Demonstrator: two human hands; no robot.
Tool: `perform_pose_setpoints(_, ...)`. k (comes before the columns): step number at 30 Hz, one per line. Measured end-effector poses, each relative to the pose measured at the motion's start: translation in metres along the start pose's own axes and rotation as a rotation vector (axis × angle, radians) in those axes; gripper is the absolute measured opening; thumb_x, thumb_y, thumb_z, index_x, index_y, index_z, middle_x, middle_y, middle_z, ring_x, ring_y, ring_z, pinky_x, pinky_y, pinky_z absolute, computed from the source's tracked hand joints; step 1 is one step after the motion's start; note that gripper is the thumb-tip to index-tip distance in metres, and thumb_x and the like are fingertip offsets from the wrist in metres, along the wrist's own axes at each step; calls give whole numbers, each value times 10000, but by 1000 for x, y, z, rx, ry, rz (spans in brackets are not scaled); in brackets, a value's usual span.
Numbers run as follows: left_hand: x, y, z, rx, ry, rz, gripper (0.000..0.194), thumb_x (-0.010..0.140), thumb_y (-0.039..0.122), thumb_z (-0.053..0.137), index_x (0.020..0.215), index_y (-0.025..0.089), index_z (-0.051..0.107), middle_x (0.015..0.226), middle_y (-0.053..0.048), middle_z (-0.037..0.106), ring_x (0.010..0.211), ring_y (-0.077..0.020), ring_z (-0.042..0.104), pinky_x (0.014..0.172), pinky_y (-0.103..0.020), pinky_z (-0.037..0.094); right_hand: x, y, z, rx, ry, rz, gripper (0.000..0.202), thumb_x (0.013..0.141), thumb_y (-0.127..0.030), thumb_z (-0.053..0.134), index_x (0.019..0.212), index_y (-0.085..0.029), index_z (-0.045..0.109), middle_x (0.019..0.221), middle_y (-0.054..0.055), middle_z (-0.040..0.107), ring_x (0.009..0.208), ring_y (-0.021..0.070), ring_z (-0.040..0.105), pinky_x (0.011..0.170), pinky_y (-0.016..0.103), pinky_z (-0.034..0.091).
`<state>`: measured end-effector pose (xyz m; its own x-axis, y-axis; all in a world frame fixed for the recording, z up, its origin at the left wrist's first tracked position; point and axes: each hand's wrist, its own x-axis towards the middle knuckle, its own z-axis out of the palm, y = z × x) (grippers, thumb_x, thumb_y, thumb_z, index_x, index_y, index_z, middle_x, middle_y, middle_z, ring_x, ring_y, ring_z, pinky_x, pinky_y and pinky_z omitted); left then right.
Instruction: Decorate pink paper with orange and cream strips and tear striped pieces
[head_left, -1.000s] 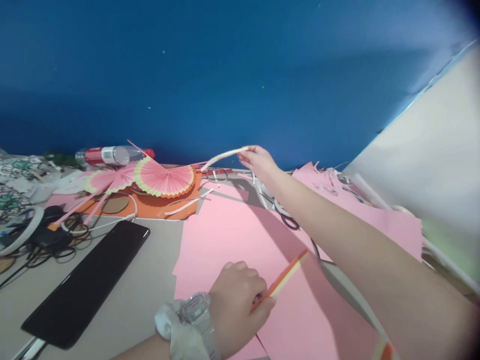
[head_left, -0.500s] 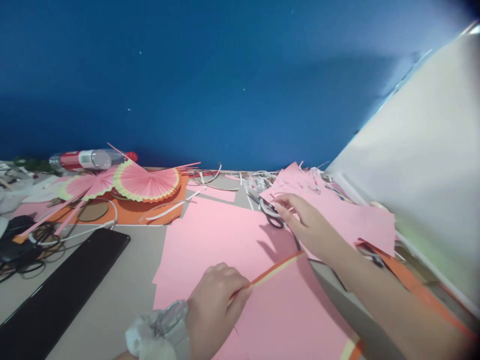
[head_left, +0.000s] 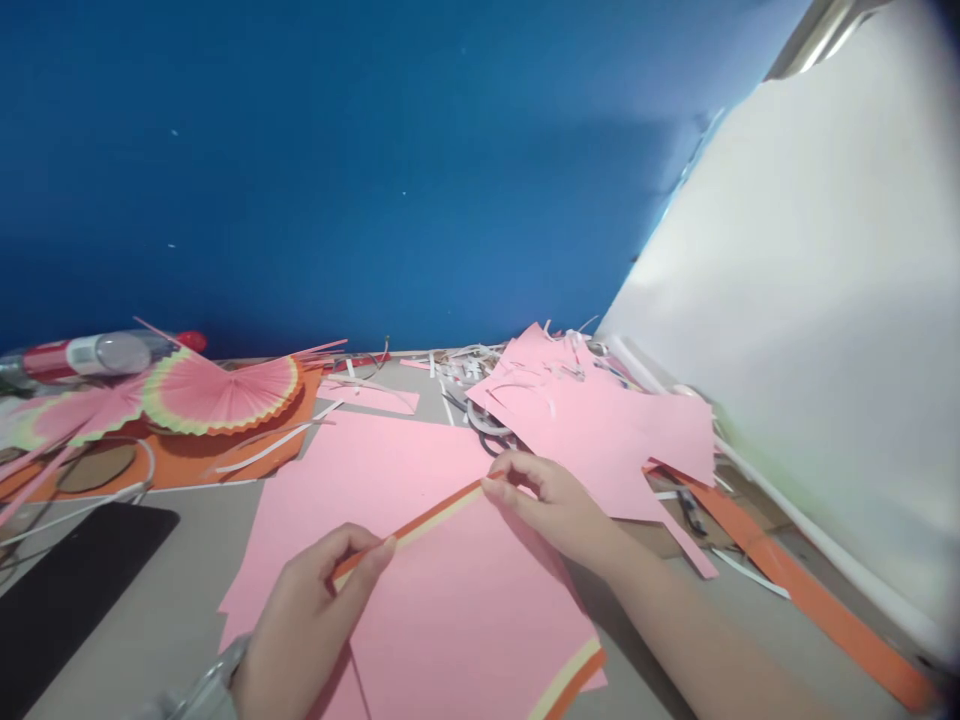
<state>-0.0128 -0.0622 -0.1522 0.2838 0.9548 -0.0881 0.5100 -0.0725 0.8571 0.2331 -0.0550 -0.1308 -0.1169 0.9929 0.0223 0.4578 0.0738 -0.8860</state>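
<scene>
Between my hands is a pink sheet of paper [head_left: 457, 600] with orange and cream strips along its far edge and at its near right corner. My left hand [head_left: 315, 610] pinches the left part of the striped edge between thumb and fingers. At the right end of that edge, my right hand [head_left: 551, 505] grips the corner in a pinch. Other pink sheets [head_left: 382, 455] lie flat underneath. Scissors [head_left: 491, 440] with dark handles rest just beyond my right hand, partly covered by pink paper scraps [head_left: 600, 420].
At the left lie pleated pink paper fans [head_left: 225, 390] on an orange sheet [head_left: 262, 455], a plastic bottle [head_left: 97, 355] and a black phone [head_left: 82, 590]. White paper trimmings [head_left: 469, 365] are heaped by the blue wall. An orange strip [head_left: 810, 580] runs along the right.
My right hand has come back from beside the scissors and now holds the right corner of the striped edge. My left hand still pinches the sheet. The view has turned right.
</scene>
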Motion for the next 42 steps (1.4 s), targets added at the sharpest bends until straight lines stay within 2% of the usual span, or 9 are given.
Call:
perform_pose_setpoints(7, 2, -9, -5, -72, 216, -51, 283, 797, 518, 492, 813, 236, 507, 731, 39, 550, 741, -163, 508, 661, -212, 409, 4, 12, 1, 141, 118, 27, 198, 836, -410, 482, 762, -234, 532, 742, -16, 510, 709, 149, 475, 670, 265, 373)
perform_pose_setpoints(10, 1, -9, -5, -147, 172, -55, 286, 802, 512, 492, 733, 235, 481, 676, 36, 521, 678, -156, 488, 605, -212, 418, 5, 14, 4, 187, 191, 31, 195, 834, -419, 484, 795, -234, 531, 776, -12, 514, 719, 146, 480, 669, 264, 379)
perform_pose_setpoints(16, 2, -7, -5, -232, 97, -55, 241, 822, 466, 491, 746, 241, 526, 669, 30, 537, 641, -158, 469, 670, -228, 428, 1, 9, 7, 452, -64, 43, 223, 784, -450, 544, 910, -267, 556, 741, -16, 553, 638, 144, 522, 638, 289, 429)
perform_pose_setpoints(19, 4, -8, -8, -231, 162, -89, 250, 806, 476, 507, 749, 234, 531, 698, 34, 554, 654, -154, 474, 685, -208, 430, -2, 9, 11, 290, -62, 22, 248, 746, -476, 580, 720, -232, 548, 653, -26, 517, 599, 141, 505, 578, 268, 415)
perform_pose_setpoints(23, 6, -10, -8, -233, 153, -94, 302, 812, 474, 501, 647, 222, 473, 588, 51, 468, 571, -134, 420, 597, -187, 416, 2, 12, 7, -72, 92, 31, 378, 881, -486, 330, 707, -196, 499, 601, -29, 508, 497, 105, 480, 490, 232, 383)
perform_pose_setpoints(27, 7, -10, -4, -235, 163, -51, 326, 825, 454, 495, 610, 214, 445, 563, 51, 427, 554, -129, 394, 540, -191, 384, 28, 20, -49, -372, 317, 91, 297, 897, -384, 325, 847, -183, 537, 689, 15, 597, 602, 140, 564, 556, 254, 416)
perform_pose_setpoints(33, 7, -5, -1, -311, 33, 11, 240, 886, 366, 419, 837, 205, 590, 733, 16, 578, 689, -157, 493, 654, -224, 409, 77, 51, -170, -868, 378, 271, 255, 833, -235, 552, 1035, -79, 563, 1106, 159, 537, 1011, 230, 521, 859, 391, 402)
perform_pose_setpoints(37, 7, -4, 0, -352, -15, 51, 269, 912, 359, 368, 942, 210, 590, 1030, -6, 596, 812, -160, 529, 710, -234, 417, 91, 79, -196, -1049, 317, 429, 268, 875, -303, 501, 1104, -168, 537, 1146, 82, 537, 974, 185, 552, 824, 385, 469)
perform_pose_setpoints(42, 8, -2, 1, -365, -41, 38, 293, 922, 378, 344, 1059, 222, 551, 1065, 3, 591, 839, -150, 548, 733, -230, 428, 97, 86, -203, -1109, 336, 484, 275, 879, -290, 500, 1102, -135, 538, 1122, 98, 544, 972, 184, 559, 818, 368, 466)
